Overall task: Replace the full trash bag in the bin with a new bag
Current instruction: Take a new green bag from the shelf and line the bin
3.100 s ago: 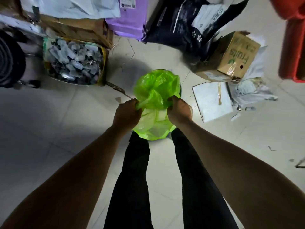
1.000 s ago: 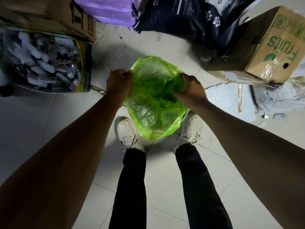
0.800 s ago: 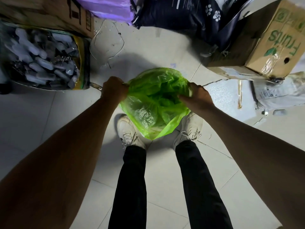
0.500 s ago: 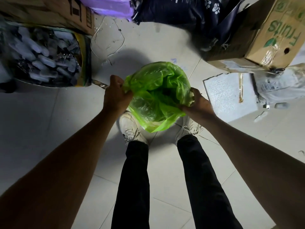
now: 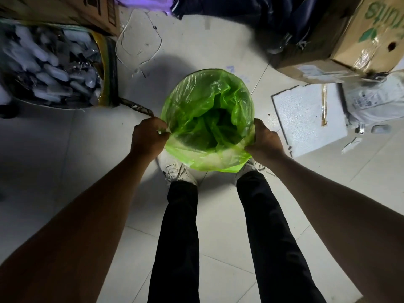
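Note:
A bright green plastic bag (image 5: 207,119) is spread open in a round shape on the floor in front of my feet, its edge folded outward over a round rim; the bin itself is hidden under the plastic. My left hand (image 5: 148,136) pinches the bag's edge on the left side. My right hand (image 5: 263,138) grips the folded edge on the right side. Crumpled green plastic fills the inside of the opening.
A sack of clear plastic bottles (image 5: 50,64) sits at left below cardboard boxes. A "Fruits" cardboard box (image 5: 349,40) and a dark printed bag (image 5: 251,9) stand behind. A white foam board (image 5: 308,119) lies at right. My legs and shoes (image 5: 177,171) are just below the bag.
The bag's mouth has been pulled wide open into a round shape and lowered; both hands have slid down and apart along its edge.

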